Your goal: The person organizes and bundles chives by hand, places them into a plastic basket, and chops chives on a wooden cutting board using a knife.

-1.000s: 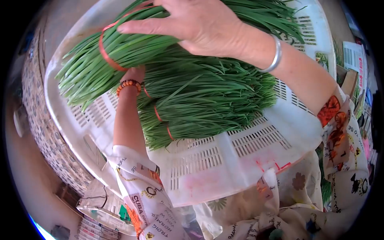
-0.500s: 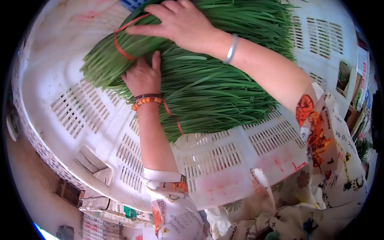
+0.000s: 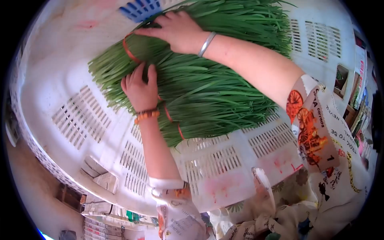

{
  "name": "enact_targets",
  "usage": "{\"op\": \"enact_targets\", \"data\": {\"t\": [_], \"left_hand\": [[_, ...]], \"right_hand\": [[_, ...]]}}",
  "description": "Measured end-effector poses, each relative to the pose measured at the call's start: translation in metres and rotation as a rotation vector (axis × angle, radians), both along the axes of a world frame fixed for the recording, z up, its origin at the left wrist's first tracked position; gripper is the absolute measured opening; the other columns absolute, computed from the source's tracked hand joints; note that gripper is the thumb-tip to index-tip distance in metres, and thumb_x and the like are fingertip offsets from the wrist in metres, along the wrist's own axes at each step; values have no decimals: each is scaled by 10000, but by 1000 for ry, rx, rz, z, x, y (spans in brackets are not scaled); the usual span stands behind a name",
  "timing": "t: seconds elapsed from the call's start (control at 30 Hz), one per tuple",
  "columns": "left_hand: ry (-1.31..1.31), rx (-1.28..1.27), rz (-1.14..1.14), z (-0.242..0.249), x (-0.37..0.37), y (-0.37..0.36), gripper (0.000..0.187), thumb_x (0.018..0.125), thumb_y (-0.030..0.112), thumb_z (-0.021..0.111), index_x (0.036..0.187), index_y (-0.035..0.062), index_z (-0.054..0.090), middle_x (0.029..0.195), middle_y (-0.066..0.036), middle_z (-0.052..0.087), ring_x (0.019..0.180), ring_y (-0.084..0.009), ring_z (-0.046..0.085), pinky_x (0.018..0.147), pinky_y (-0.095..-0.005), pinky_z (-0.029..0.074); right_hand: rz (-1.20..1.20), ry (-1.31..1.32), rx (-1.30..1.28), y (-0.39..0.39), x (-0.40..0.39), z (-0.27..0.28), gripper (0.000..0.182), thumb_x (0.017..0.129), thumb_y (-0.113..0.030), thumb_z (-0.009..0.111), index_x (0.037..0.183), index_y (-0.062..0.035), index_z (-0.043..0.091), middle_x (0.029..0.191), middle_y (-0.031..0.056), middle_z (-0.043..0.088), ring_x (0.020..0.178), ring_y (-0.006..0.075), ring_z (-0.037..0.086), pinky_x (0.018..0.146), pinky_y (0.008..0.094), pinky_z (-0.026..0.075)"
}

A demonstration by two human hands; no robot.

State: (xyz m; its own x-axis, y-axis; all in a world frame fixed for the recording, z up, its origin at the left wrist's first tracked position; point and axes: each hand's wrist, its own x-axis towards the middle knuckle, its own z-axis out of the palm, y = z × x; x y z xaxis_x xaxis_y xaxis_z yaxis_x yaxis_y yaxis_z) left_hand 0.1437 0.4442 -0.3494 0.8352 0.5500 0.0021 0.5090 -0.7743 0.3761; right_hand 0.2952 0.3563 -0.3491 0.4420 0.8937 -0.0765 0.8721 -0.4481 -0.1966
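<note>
Nearest, the left sleeve (image 3: 176,214) and the right sleeve (image 3: 320,136) were of pale, creased cloth printed with lettering and orange pictures. Past them rose the near wall of a white plastic basket (image 3: 52,60), smooth, smudged with pink and cut with rows of narrow slots. In the basket lay bundles of long green leaves (image 3: 224,92), side by side, their flat, ribbon-like blades running to the right and their stalk ends to the left. Thin red bands (image 3: 168,114) circled the nearer bundles.

Round orange beads (image 3: 147,115) ringed the left wrist. The left hand (image 3: 141,88) was loosely spread, thumb standing away from the bent fingers, which rested against the stalks near the band of a farther bundle (image 3: 114,60). That bundle's paler stalk ends made a rough, brushy edge.

The right hand (image 3: 178,32), with a smooth silver bangle (image 3: 207,44) at its wrist, lay spread over the same farther bundle, thumb stretched toward the red band and fingers slightly curled.

Beyond the leaves showed a blue slotted plastic panel (image 3: 142,10). Outside the basket, at the left, was a brownish floor (image 3: 30,172).
</note>
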Motion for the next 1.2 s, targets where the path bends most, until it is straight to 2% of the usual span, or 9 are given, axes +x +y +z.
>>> {"op": "enact_targets", "data": {"t": [0.13, 0.2, 0.23, 0.3, 0.5, 0.73, 0.9, 1.03, 1.2], "left_hand": [[-154, -288, 41, 28, -9, -7, 273, 801, 264, 518, 948, 45, 587, 987, -124, 585, 1055, -273, 478, 947, -461, 249], [-134, 234, -57, 29, 9, 0, 372, 817, 290, 496, 1111, 61, 502, 1151, -136, 495, 1147, -289, 387, 939, -461, 268], [29, 177, -50, 23, 20, 6, 468, 825, 318, 483, 1225, 89, 399, 1255, -127, 402, 1191, -301, 327, 940, -466, 269], [22, 135, -48, 8, 26, 13, 474, 826, 325, 480, 1233, 96, 396, 1253, -123, 407, 1190, -298, 331, 943, -466, 265], [76, 131, -108, 0, 26, 24, 500, 822, 361, 485, 1242, 105, 395, 1263, -116, 399, 1185, -299, 341, 936, -468, 290], [217, 287, -82, -34, 38, 29, 506, 835, 410, 436, 1247, 120, 384, 1291, -75, 370, 1205, -281, 311, 935, -521, 257], [151, 212, 56, -34, 41, 17, 546, 846, 444, 367, 1292, 134, 306, 1340, -54, 296, 1256, -242, 218, 977, -527, 149], [-18, 133, 244, -29, 71, -77, 561, 836, 426, 379, 1290, 105, 302, 1343, -87, 285, 1255, -268, 212, 974, -535, 145], [74, 28, -359, 19, 112, -252, 501, 818, 410, 387, 1239, 140, 356, 1302, -117, 324, 1225, -337, 236, 921, -567, 221]], "right_hand": [[-23, -2, 85, -2, -5, -6, 731, 642, -39, 566, 1243, -388, 338, 1086, 19, 480, 986, 211, 456, 749, 337, 367], [-33, 17, 83, -2, -4, -11, 726, 638, -55, 582, 1240, -385, 344, 1096, 25, 475, 993, 214, 451, 762, 336, 363], [-27, -7, 114, 0, -4, -15, 620, 706, -98, 504, 1228, -396, 354, 1122, 38, 465, 1019, 223, 441, 804, 347, 347], [-7, 81, 38, 1, 3, -5, 699, 640, -77, 592, 1237, -356, 358, 1133, 57, 453, 1014, 233, 439, 801, 339, 353], [184, 59, 116, -66, 46, 40, 439, 689, -55, 529, 1120, -132, 489, 1085, 44, 507, 1022, 195, 467, 832, 344, 377], [28, 181, 388, -118, 81, -52, 359, 819, -191, 478, 1176, -221, 457, 1188, -3, 467, 1106, 181, 419, 944, 377, 293], [86, 243, 293, -124, 89, -21, 373, 819, -159, 472, 1190, -146, 443, 1193, 45, 463, 1072, 220, 446, 914, 356, 343], [-20, 251, 279, -173, 93, -6, 356, 810, -144, 472, 1165, -140, 465, 1193, 76, 459, 1072, 240, 449, 937, 334, 345], [-464, 564, 366, -198, 96, 76, 332, 813, -122, 473, 1143, -85, 488, 1087, 78, 553, 1013, 183, 516, 857, 273, 404]]}}
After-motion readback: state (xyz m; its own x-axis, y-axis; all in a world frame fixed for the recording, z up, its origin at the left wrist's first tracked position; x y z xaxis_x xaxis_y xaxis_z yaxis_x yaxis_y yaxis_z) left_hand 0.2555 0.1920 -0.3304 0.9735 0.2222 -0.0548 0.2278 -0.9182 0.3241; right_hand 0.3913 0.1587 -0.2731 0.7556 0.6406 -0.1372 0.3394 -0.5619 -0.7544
